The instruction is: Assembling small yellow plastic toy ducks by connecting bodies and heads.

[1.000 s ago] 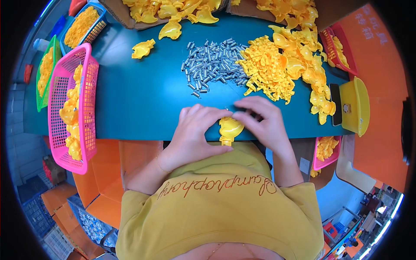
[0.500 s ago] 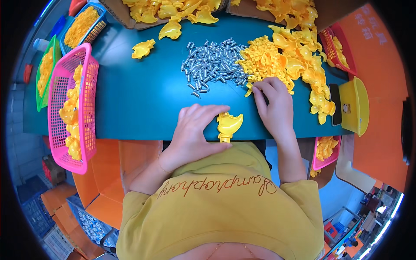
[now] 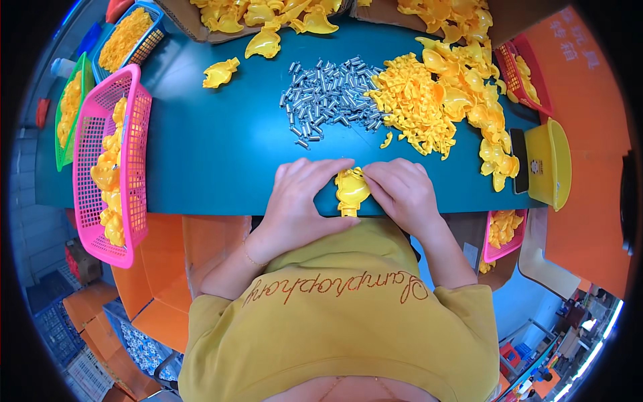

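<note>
A glossy yellow plastic shell piece, rounded with a narrow squared end, is at the table's near edge. My left hand holds it from the left, forefinger at its top and thumb by its lower end. My right hand is pinched closed against the shell's upper right edge; whatever lies between those fingertips is hidden. Beyond my hands is a heap of small yellow plastic pieces, with one loose piece apart from it. Left of that heap lies a pile of small silver metal cylinders.
Yellow shells spread along the right side, near a yellow bin. A pink basket with yellow parts stands at the left, by green and blue baskets. Cardboard boxes of shells line the far edge.
My right hand has moved from the heap of small yellow pieces toward me and now meets the shell's upper right edge. My left hand keeps its hold, almost unmoved.
</note>
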Tool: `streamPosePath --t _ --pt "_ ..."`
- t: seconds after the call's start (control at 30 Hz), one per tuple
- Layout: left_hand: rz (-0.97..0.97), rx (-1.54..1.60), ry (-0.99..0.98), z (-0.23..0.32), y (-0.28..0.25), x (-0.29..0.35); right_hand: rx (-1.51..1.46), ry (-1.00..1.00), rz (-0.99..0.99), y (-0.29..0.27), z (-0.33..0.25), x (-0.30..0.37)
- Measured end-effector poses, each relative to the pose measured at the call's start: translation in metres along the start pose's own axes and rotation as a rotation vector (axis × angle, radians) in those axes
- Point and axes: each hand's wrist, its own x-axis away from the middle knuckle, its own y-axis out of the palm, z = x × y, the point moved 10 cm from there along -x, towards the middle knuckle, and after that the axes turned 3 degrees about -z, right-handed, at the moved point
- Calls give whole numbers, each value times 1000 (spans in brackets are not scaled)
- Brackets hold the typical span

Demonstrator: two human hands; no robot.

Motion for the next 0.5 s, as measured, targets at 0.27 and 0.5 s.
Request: streamPosePath --t 0.27,0.5 --pt "3 -7 -1 0 1 -1 69 -18 54 -3 -4 2" --pt "-6 3 -14 -2 2 -1 119 -15 -218 1 -15 8"
